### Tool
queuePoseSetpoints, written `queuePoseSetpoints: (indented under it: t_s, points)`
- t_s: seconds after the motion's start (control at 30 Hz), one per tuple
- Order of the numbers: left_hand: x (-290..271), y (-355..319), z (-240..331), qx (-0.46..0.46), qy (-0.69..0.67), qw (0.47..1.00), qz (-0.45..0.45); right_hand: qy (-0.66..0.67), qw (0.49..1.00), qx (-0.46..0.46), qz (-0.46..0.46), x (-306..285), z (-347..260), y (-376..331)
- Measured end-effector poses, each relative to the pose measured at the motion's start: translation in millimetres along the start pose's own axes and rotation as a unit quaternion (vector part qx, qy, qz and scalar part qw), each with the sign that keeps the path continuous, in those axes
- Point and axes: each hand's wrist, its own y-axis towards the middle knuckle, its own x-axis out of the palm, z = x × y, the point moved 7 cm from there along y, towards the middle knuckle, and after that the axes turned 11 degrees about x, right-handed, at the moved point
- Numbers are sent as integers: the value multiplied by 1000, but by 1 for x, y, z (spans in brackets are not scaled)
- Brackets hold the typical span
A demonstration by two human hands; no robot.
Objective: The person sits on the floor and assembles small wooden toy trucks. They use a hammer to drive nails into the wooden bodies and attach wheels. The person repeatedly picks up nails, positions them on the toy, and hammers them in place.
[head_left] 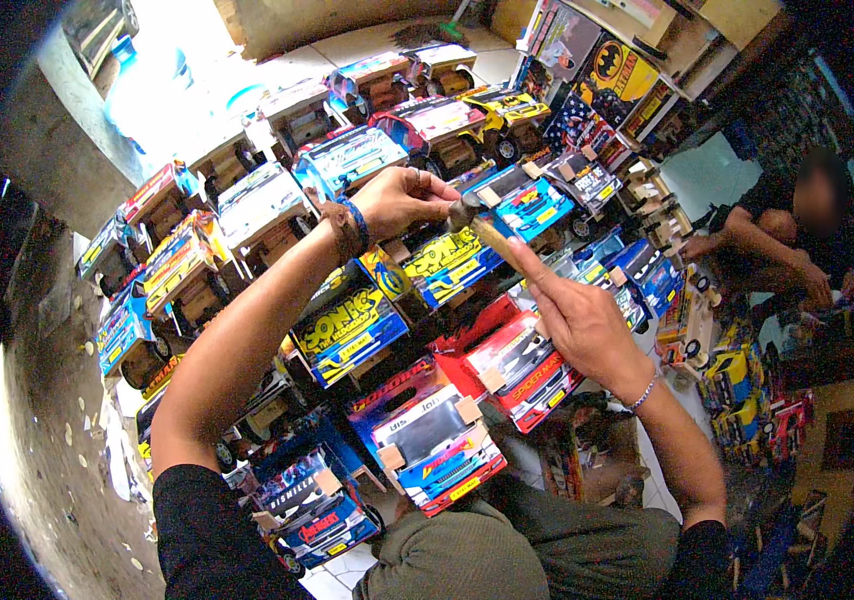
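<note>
My right hand [592, 335] is closed round the wooden handle of a hammer [494, 240], its index finger stretched along the handle. The dark hammer head [464, 212] is right beside the fingertips of my left hand [404, 203]. Those fingers are pinched together over a blue toy truck [527, 205]; whatever they hold is hidden. Below the hammer is a blue and yellow toy truck [447, 262] with small wooden blocks at its windshield. Closer to me are a red toy truck [522, 370] and a white-fronted one [437, 445].
Rows of wooden toy trucks [262, 205] surround my hands. At the right, another person [782, 230] sits low near more toy trucks [737, 385]. Printed panels [612, 80] stand at the back right. A blue water jug [142, 85] is at the back left, beside a wall.
</note>
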Motion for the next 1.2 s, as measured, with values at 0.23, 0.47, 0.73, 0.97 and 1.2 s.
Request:
queuePoseSetpoints:
  t_s: [0.23, 0.47, 0.73, 0.97, 1.2]
  points:
    - [2, -1, 4, 16, 4, 1000, -1, 27, 999, -19, -5, -2, 1, 2]
    - [0, -2, 1, 14, 12, 1000, 10, 15, 1000, -14, 24, -5, 2, 1]
    - [3, -5, 10, 23, -5, 999, 23, 120, 986, 66, 92, -55, 19, -15]
    - [0, -1, 6, 23, 89, 996, 24, 7, 956, 153, 251, -122, 83, -108]
    - [-12, 11, -2, 1, 76, 997, -19, 48, 833, 450, 318, -84, 183, -318]
